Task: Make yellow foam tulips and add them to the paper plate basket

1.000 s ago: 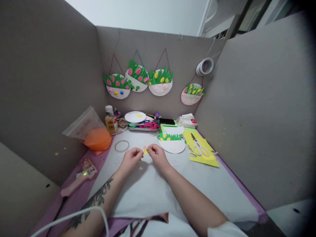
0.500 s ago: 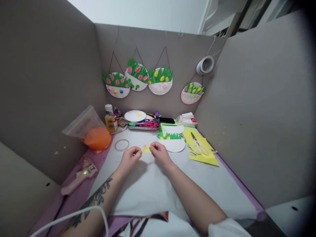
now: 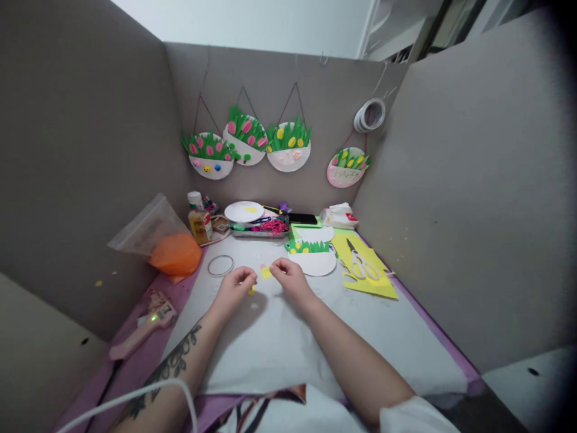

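Observation:
My left hand [image 3: 237, 284] is closed in a pinch above the white table sheet, with a small yellow piece [image 3: 252, 290] showing under its fingertips. Facing it, my right hand [image 3: 290, 278] has its fingertips pinched together beside a yellow paper piece [image 3: 265, 272]; whether it grips this piece is hard to tell. A small pink bit [image 3: 262, 266] lies just behind. Beyond my right hand rests a white paper half-plate [image 3: 315, 263] with green paper grass [image 3: 309, 246] and yellow shapes. Between the two hands there is a gap.
A glue gun [image 3: 146, 328], a bag of orange material [image 3: 175, 255] and wire rings [image 3: 220, 266] are at the left. Scissors [image 3: 362, 264] lie on yellow paper [image 3: 383, 284] at the right. Behind stand a glue bottle [image 3: 199, 222] and a tray [image 3: 259, 233]. Decorated plates [image 3: 288, 159] hang on the wall.
The hands have drawn slightly apart. The yellow piece beside my right fingertips now shows more, and so does the yellow piece under my left hand. The view has shifted slightly.

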